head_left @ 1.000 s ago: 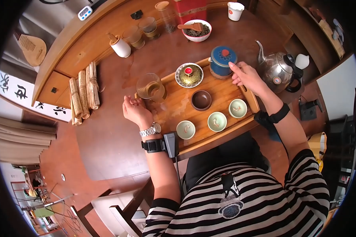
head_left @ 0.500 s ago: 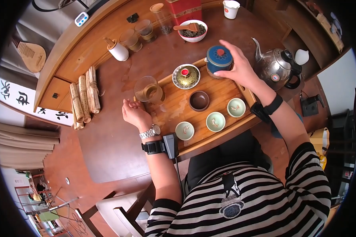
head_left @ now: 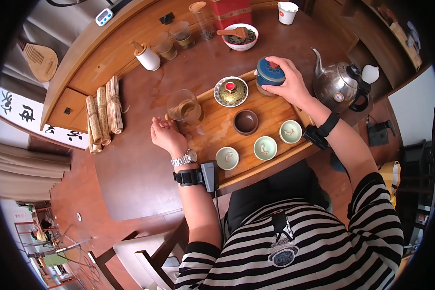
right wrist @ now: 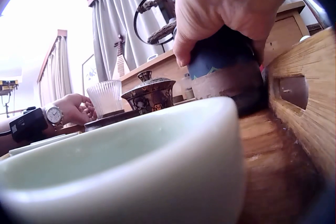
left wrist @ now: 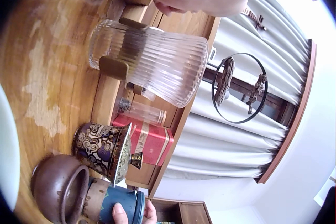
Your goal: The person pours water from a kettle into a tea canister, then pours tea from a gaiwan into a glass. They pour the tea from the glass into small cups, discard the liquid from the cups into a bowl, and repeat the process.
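Note:
My right hand (head_left: 292, 84) grips a blue lidded pot (head_left: 268, 77), thumb on the near side and fingers over the lid's far edge. The pot has a brown lower band (right wrist: 226, 85) and stands at the tray's far right corner, tilted slightly. My left hand (head_left: 168, 137), fingers loosely curled, is at the left end of the wooden tray (head_left: 217, 130), beside a ribbed glass (left wrist: 157, 58) in a brass-coloured holder. Between the hands are a patterned lidded bowl (head_left: 230, 92) and a small brown bowl (head_left: 246, 122). Three pale green cups (head_left: 265, 148) line the tray's near side.
A steel kettle (head_left: 338, 87) stands right of the tray. Behind are a bowl of dry leaves (head_left: 240, 41) with a wooden scoop, a red box (head_left: 232, 12), a white paper cup (head_left: 287, 13) and a white tool holder (head_left: 148, 59). Rolled bamboo scrolls (head_left: 101, 116) lie at the left.
My right hand has gone from beside the pot, spread around it, and now grips it with the fingers over the lid. The pot leans a little more. The left hand has hardly moved.

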The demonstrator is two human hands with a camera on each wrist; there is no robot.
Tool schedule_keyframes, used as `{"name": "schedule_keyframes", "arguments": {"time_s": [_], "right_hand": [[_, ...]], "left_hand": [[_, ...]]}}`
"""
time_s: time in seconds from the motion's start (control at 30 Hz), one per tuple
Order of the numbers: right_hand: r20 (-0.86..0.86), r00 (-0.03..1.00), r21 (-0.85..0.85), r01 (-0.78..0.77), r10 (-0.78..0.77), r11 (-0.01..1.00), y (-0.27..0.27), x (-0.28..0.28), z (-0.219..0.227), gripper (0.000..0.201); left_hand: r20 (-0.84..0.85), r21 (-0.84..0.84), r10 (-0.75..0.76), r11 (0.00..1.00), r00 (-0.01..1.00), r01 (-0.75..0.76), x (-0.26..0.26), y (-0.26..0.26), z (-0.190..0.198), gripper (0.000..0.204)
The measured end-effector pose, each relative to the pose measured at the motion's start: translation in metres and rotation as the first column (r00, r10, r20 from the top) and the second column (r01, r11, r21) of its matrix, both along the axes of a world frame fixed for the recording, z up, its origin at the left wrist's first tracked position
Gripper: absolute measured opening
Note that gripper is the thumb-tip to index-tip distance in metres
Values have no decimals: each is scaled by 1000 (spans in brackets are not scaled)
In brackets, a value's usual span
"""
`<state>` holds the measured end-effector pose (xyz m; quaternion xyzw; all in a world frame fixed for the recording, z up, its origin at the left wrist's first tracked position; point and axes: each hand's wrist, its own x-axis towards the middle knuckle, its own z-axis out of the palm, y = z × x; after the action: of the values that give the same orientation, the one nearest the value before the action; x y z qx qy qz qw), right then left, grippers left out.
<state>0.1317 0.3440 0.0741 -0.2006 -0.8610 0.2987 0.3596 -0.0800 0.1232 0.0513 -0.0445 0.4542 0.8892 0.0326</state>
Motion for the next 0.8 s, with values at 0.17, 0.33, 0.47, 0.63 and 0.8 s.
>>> {"name": "schedule_keyframes", "arguments": {"time_s": [0.17, 0.33, 0.47, 0.63, 0.8], "right_hand": [[4, 1000, 1, -21, 21, 1000, 1, 0, 2, 62], [27, 999, 14, -26, 26, 1000, 0, 0, 4, 62], [26, 1000, 3, -11, 11, 1000, 0, 0, 3, 63], [71, 997, 13, -8, 7, 1000, -1, 3, 4, 69], [119, 987, 9, -112, 110, 994, 1, 8, 16, 78]], "left_hand": [[-6, 2, 5, 1000, 1000, -5, 0, 1, 1, 16], [12, 6, 1, 1000, 1000, -1, 2, 0, 3, 16], [16, -7, 7, 1000, 1000, -7, 2, 1, 4, 17], [18, -19, 10, 1000, 1000, -10, 0, 0, 0, 17], [58, -16, 52, 999, 997, -51, -6, 3, -5, 15]]}}
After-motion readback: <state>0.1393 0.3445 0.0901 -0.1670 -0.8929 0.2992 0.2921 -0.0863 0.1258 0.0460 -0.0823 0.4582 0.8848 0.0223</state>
